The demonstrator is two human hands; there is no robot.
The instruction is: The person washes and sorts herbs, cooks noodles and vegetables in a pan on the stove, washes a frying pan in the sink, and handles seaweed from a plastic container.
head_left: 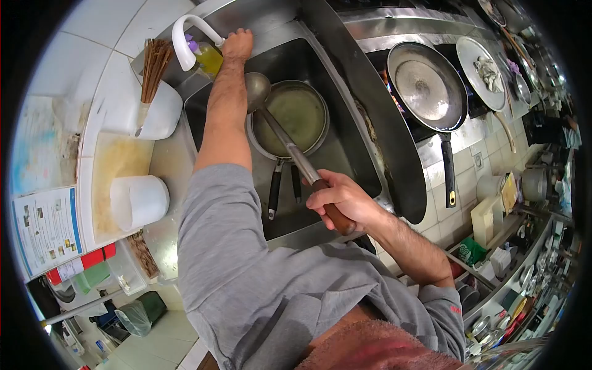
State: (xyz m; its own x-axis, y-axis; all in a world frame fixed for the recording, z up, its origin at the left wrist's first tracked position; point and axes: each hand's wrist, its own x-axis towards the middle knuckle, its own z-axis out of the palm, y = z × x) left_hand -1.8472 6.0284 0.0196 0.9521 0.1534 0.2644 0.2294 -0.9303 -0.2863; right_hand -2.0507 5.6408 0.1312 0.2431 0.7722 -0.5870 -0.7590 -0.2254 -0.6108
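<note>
My left hand (238, 44) reaches to the back of the sink, its fingers closed at the base of the white faucet (180, 38); the part it grips is mostly hidden. My right hand (338, 198) is wrapped around the wooden handle of a long metal ladle (280, 132). The ladle's round bowl (257, 91) is near my left forearm, over the left rim of a pan. That pan (290, 117) sits in the dark sink (357, 166) with greenish, cloudy liquid in it. Two black handles (275, 191) point toward me beneath the ladle.
A bottle of yellow-green liquid (209, 60) and a bundle of thin sticks (155, 68) stand by the faucet. On the left is a white container (140, 200). To the right, a frying pan (427, 86) sits on the stove, beside a white plate-like lid (480, 71) holding a crumpled cloth.
</note>
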